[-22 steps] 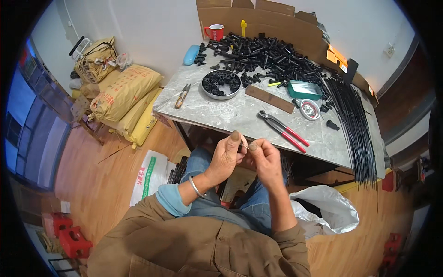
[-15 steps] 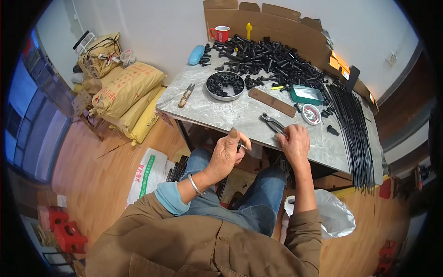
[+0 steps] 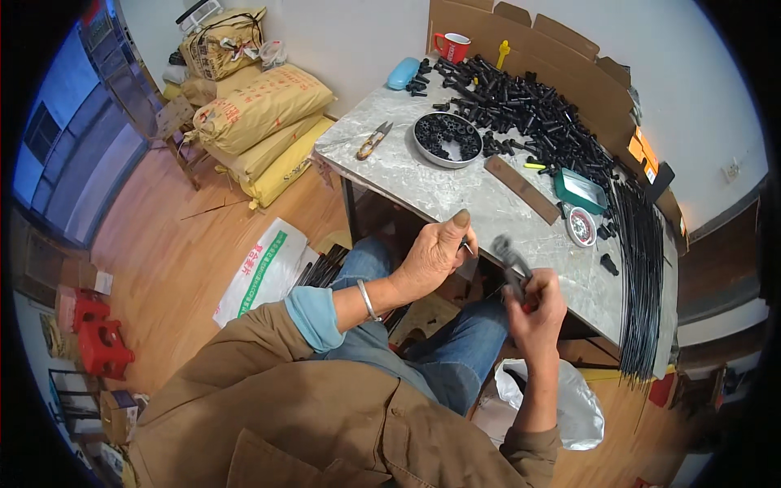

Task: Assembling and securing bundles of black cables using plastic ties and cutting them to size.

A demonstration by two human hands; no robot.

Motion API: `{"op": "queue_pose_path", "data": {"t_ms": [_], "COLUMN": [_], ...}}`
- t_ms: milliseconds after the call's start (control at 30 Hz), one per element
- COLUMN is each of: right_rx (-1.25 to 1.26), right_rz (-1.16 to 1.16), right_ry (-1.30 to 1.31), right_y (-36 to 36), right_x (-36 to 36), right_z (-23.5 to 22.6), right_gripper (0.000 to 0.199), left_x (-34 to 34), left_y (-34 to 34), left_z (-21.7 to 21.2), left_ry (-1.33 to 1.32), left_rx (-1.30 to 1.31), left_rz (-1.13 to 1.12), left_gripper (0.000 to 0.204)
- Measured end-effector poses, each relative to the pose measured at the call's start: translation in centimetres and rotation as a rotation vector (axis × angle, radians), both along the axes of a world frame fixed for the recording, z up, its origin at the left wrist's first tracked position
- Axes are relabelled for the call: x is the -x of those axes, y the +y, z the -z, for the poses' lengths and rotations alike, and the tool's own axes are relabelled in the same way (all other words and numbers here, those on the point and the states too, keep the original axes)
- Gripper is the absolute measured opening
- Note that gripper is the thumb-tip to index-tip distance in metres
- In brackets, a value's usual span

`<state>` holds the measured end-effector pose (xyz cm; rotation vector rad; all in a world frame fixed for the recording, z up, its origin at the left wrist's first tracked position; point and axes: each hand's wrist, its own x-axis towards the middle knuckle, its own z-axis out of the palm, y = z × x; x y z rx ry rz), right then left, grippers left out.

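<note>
My right hand (image 3: pixel 538 311) is closed round the handles of a pair of pincers (image 3: pixel 511 262). Their dark jaws point up and away, blurred by motion, above the table's front edge; a bit of red handle shows by my fingers. Over my lap, my left hand (image 3: pixel 429 259) is closed with its thumb on top. It grips a small black piece (image 3: pixel 464 243), mostly hidden by the fingers. Beyond the hands lie a round metal dish (image 3: pixel 450 162) of small black rings and a flat brown bar (image 3: pixel 522 190).
A heap of black bolt-like parts (image 3: pixel 529 110) covers the table's back. Long black rods (image 3: pixel 643 276) overhang its right front edge. A green box (image 3: pixel 579 192), a small round bowl (image 3: pixel 581 227) and thread snips (image 3: pixel 374 141) lie around. Yellow sacks (image 3: pixel 264 110) are stacked at left.
My right hand has lifted the pincers off the tabletop and drawn them back, nearer my body. The left hand keeps its grip on the small black piece. The whole view has turned.
</note>
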<state>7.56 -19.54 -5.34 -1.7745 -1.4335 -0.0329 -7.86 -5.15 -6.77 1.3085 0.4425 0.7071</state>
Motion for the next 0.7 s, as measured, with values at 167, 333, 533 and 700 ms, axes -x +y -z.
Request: {"op": "queue_pose_path", "data": {"t_ms": [167,333,533,700], "right_rx": [0.005,0.011,0.127,0.426], "right_rz": [0.025,0.020,-0.111,-0.430], "right_ry": [-0.405,-0.495,-0.196,1.350], "right_y": [0.1,0.3,-0.6,-1.6], "right_x": [0.7,0.8,0.6,3.1], "right_z": [-1.9,-1.8,0.2,1.4], "right_gripper": [0.048,0.044,0.031,0.027], "left_x": [-0.3,-0.6,-0.2,-0.8], "left_y": [0.0,-0.2,0.2,-0.1], "left_z": [0.1,0.5,0.1,1.2], "left_ry": [-0.001,0.005,-0.006,-0.030], "left_rx": [-0.025,-0.056,-0.092,-0.148], "left_rz": [-0.035,-0.069,-0.052,-0.102], "left_gripper": [0.069,0.068,0.067,0.065]}}
